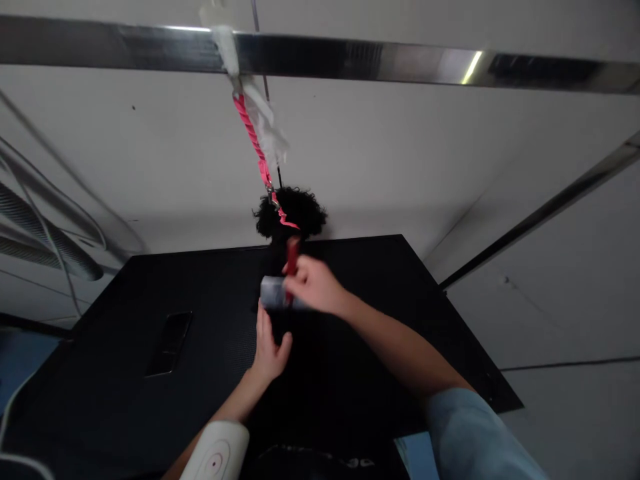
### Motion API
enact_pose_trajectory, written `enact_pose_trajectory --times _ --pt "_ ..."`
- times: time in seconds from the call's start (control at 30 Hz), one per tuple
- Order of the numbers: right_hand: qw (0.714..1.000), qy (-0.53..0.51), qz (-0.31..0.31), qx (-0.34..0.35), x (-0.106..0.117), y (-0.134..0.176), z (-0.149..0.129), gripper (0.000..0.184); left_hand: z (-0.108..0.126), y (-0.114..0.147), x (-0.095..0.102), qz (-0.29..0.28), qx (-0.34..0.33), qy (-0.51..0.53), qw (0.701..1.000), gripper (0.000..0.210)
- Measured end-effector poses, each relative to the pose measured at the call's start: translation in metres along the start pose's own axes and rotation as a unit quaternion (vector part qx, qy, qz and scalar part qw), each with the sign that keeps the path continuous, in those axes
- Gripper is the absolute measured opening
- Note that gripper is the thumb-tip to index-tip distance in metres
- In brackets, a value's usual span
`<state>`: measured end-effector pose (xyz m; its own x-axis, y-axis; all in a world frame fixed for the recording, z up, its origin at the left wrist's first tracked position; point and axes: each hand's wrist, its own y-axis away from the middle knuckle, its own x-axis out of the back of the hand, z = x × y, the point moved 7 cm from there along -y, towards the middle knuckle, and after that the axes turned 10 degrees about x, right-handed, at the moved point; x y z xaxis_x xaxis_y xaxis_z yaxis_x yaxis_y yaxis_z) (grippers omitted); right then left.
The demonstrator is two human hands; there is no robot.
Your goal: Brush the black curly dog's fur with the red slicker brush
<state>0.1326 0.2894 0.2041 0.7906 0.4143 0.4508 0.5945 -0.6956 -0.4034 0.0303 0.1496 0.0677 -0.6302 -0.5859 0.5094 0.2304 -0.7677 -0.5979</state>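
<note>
A black curly-haired dog [295, 212] stands or sits on the black table [120, 287], its head away from me. Its dark body blends into the tabletop, so its outline is hard to make out. My right hand [315, 283] grips the red handle of a slicker brush [273, 293]. The grey brush head is over the dog's back and somewhat blurred by motion. Just below it, my left hand [270, 347] rests on the dog with fingers stretched out and thumb apart. A pink twisted leash [250, 130] runs down to the dog's neck.
A metal bar [320, 59] crosses above, with the leash tied to it by white wrapping. On the table's left lies a phone [170, 343]. Grey hoses [45, 233] hang at the left, and a white wall [390, 153] stands behind.
</note>
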Motion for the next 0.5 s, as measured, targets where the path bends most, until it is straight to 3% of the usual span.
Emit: enact_pose_trajectory --times 0.07,0.17,0.2,0.33,0.37,0.47,0.5 --pt "0.998 0.022 -0.053 -0.010 -0.005 -0.006 -0.006 0.013 0.005 0.004 0.000 0.000 -0.023 -0.022 0.999 0.081" --pt "0.987 0.121 0.106 -0.010 0.023 -0.013 -0.018 0.015 0.009 0.011 -0.001 -0.015 -0.032 -0.041 0.999 0.081" --pt "0.983 0.139 0.123 0.005 0.025 -0.014 -0.023 0.016 0.010 0.014 -0.002 -0.023 -0.034 -0.049 0.998 0.080" --pt "0.991 0.111 -0.071 0.024 -0.011 -0.019 -0.028 0.011 0.014 0.029 -0.004 -0.035 -0.076 -0.083 0.993 0.074" --pt "0.991 0.111 -0.072 0.011 -0.011 -0.020 -0.027 0.010 0.016 0.031 -0.002 -0.032 -0.086 -0.087 0.992 0.072" --pt "0.984 0.153 0.092 0.000 0.018 -0.018 -0.030 0.010 0.021 0.024 0.015 0.002 -0.091 -0.071 0.993 0.060" --pt "0.981 0.153 0.121 0.011 0.024 -0.015 -0.031 0.013 0.022 0.018 0.023 0.022 -0.084 -0.060 0.994 0.053"
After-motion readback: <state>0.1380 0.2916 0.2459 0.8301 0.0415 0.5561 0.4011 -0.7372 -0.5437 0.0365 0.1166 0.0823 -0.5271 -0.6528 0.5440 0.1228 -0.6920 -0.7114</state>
